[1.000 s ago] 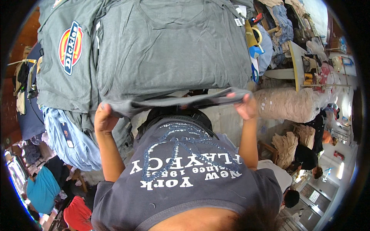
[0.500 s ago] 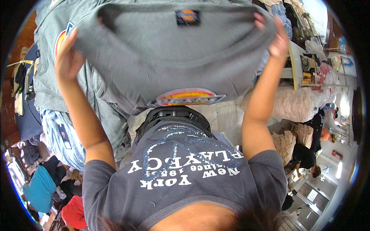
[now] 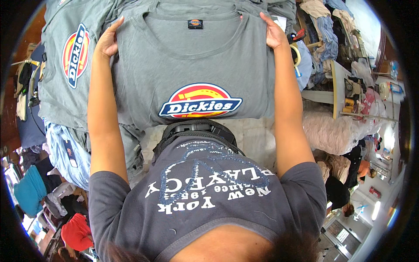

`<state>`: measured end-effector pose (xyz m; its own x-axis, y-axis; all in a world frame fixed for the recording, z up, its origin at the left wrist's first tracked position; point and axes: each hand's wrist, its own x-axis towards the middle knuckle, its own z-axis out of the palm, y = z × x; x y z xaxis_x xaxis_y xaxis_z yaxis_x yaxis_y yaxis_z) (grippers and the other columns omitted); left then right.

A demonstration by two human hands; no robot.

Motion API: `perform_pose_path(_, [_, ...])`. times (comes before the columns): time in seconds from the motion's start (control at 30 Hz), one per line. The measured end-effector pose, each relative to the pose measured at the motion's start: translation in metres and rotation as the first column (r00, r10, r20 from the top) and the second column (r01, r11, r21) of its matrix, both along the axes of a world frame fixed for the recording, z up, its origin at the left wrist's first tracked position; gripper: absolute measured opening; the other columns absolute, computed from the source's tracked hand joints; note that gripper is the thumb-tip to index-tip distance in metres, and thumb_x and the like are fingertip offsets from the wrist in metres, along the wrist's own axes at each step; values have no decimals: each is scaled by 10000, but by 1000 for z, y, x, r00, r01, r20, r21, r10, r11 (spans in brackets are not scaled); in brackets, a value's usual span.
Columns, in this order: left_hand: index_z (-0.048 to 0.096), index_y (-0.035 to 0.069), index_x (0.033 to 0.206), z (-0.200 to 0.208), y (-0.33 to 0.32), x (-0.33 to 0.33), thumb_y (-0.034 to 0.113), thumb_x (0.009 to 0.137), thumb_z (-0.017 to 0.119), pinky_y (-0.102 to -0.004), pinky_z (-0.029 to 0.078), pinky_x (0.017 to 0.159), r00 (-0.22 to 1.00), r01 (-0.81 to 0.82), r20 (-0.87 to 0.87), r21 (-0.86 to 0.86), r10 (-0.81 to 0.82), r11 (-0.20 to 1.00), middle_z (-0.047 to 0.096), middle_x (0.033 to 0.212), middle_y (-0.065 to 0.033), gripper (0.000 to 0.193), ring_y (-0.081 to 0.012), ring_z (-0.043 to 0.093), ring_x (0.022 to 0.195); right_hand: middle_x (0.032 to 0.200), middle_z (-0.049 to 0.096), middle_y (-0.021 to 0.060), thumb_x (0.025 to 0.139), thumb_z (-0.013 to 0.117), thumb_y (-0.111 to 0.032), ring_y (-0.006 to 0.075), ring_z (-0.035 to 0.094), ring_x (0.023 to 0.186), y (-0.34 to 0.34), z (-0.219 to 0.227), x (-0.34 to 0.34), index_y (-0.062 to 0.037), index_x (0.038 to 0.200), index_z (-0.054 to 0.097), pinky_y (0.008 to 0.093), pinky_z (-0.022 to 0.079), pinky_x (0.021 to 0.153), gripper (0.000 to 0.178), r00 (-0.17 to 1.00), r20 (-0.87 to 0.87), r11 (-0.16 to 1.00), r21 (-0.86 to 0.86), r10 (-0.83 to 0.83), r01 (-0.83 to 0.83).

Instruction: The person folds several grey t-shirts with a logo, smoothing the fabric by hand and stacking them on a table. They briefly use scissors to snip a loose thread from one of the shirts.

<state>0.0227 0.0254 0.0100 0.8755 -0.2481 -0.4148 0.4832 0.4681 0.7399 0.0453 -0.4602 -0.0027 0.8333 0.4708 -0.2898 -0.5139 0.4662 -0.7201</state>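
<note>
A grey T-shirt (image 3: 196,70) lies spread in front of me, its wide neckline away from me. A small dark label (image 3: 195,24) sits inside the back of the collar, and a red, yellow and blue logo print (image 3: 200,101) is near my waist. My left hand (image 3: 108,41) is closed on the shirt's left shoulder edge, most fingers tucked out of sight. On the opposite shoulder, my right hand (image 3: 276,34) grips the fabric with its fingers partly hidden under it. Left of my left hand lies another grey T-shirt (image 3: 52,83) with a similar print (image 3: 76,56).
Light blue garments (image 3: 65,153) hang at the left below the grey pile. At the right are a roll of tape (image 3: 297,56), a table edge (image 3: 336,89) and a plastic-wrapped bundle (image 3: 334,131). Other people work farther off, one in red (image 3: 77,231) and one in black (image 3: 337,194).
The shirt, raised and blurred before, now lies flatter on the pile. Both hands have moved inward and slightly away from me, still on its shoulders.
</note>
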Motion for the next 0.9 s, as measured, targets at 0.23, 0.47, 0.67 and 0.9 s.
perform_pose_path(0.23, [562, -4, 998, 55, 1, -30, 461, 757, 568, -238, 415, 699, 996, 51, -9, 872, -89, 486, 594, 921, -68, 524, -162, 555, 818, 965, 577, 86, 709, 611, -495, 163, 542, 856, -24, 48, -20, -43, 984, 563, 295, 423, 786, 530, 992, 123, 595, -799, 27, 83])
perform_pose_path(0.47, [554, 78, 1007, 26, -51, -24, 456, 772, 499, -373, 389, 820, 561, -724, 340, 644, -755, -248, 534, 1013, -75, 449, -249, 486, 977, 926, 585, 73, 679, 640, -466, 224, 531, 885, 31, 28, 1, -60, 938, 579, 308, 409, 773, 486, 380, 745, 374, -625, 549, 685])
perform_pose_path(0.67, [472, 53, 842, 29, -56, -3, 443, 796, 464, -404, 428, 579, 546, -720, 477, 688, -689, -95, 572, 749, -159, 393, -337, 553, 710, 873, 594, 122, 689, 619, -448, 262, 559, 842, 52, 29, 11, -52, 900, 575, 347, 424, 743, 451, 565, 651, 245, -738, 507, 629])
perform_pose_path(0.9, [402, 60, 801, 9, -46, 18, 506, 798, 403, -438, 425, 489, 542, -735, 402, 653, -738, -184, 564, 603, -162, 446, -367, 553, 571, 778, 573, 160, 696, 595, -414, 312, 549, 751, 57, 35, 17, -37, 813, 543, 381, 414, 625, 398, 544, 575, 130, -751, 611, 647])
